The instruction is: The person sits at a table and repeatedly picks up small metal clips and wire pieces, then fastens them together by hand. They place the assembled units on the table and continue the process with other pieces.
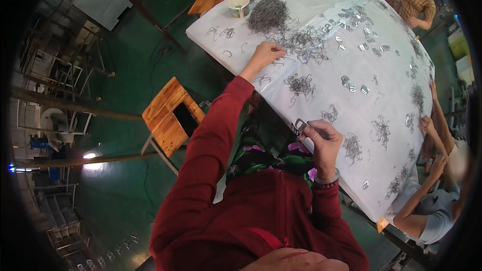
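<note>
My left hand (pixel 267 55) reaches over the white-covered table (pixel 236 65), its thumb and fingers pinched together beside loose bent wire pieces (pixel 306 45). Whatever sits between those fingertips is too small to make out. Close to the table's near edge, my right hand (pixel 325 139) is closed on dark metal buckles (pixel 299 126), which stick out past the thumb and fingers. A small heap of wire pieces (pixel 300 85) lies between my two hands. Farther off is a large dark mound of wire pieces (pixel 267 15).
A white tub (pixel 238 6) stands near the far left edge. Shiny flat buckles (pixel 352 88) lie scattered across the table. A wooden stool (pixel 165 115) with a black phone (pixel 186 119) is at my left. Other people's hands (pixel 429 126) work along the right edge.
</note>
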`<act>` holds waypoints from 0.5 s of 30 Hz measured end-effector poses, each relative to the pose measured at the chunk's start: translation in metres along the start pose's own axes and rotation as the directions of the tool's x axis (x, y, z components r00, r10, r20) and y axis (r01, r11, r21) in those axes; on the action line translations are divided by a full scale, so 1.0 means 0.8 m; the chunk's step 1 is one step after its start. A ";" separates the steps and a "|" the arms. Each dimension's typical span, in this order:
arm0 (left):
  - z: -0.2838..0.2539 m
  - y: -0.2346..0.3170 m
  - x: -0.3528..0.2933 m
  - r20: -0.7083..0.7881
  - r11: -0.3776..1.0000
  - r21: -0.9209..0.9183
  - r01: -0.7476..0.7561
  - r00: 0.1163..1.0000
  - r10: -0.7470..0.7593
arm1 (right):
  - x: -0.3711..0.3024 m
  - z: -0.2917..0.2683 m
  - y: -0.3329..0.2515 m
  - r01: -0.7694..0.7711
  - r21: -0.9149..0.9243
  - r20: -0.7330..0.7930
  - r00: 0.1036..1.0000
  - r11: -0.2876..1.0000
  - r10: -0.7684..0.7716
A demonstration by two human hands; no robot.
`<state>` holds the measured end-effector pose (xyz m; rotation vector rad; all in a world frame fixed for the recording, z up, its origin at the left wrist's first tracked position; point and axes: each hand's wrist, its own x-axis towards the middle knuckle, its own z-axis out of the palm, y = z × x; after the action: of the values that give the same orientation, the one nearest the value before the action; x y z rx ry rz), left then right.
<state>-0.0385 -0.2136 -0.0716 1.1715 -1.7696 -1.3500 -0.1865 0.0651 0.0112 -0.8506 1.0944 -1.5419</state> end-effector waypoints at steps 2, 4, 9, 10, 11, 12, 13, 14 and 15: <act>0.006 0.026 -0.029 0.120 0.973 -0.224 0.060 0.992 -0.034 | 0.000 0.001 0.003 -0.006 -0.011 -0.003 1.000 1.000 0.006; 0.021 0.063 -0.081 0.225 0.920 -0.382 0.092 0.974 -0.004 | 0.002 -0.001 0.011 -0.035 -0.026 -0.017 0.999 0.999 0.035; 0.042 0.104 -0.192 0.262 0.892 -0.448 0.058 0.962 0.069 | 0.004 0.003 0.019 -0.076 -0.067 -0.095 0.993 0.995 0.069; 0.045 0.106 -0.203 0.237 0.872 -0.488 0.030 0.966 0.099 | 0.008 0.006 0.019 -0.050 -0.034 -0.107 0.993 0.998 0.046; 0.050 0.107 -0.214 0.181 0.918 -0.396 -0.038 0.976 0.118 | 0.008 0.005 0.025 -0.035 0.000 -0.101 0.994 0.999 0.035; 0.055 0.108 -0.225 0.129 0.950 -0.294 -0.102 0.981 0.145 | 0.007 0.004 0.030 -0.018 0.034 -0.098 0.995 0.999 0.022; 0.059 0.112 -0.227 0.076 0.965 -0.186 -0.183 0.977 0.200 | 0.010 0.002 0.031 0.019 0.061 -0.090 0.996 0.998 -0.013; 0.062 0.113 -0.231 0.017 0.964 -0.093 -0.250 0.967 0.252 | 0.009 0.003 0.031 0.010 0.053 -0.091 0.996 0.999 -0.005; 0.064 0.112 -0.237 -0.037 0.951 0.003 -0.310 0.950 0.310 | 0.007 0.007 0.033 0.002 0.046 -0.094 0.996 0.999 0.003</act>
<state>-0.0282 -0.0127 0.0070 0.8649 -1.8345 -1.1360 -0.1739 0.0569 -0.0116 -0.7535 1.1222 -1.6141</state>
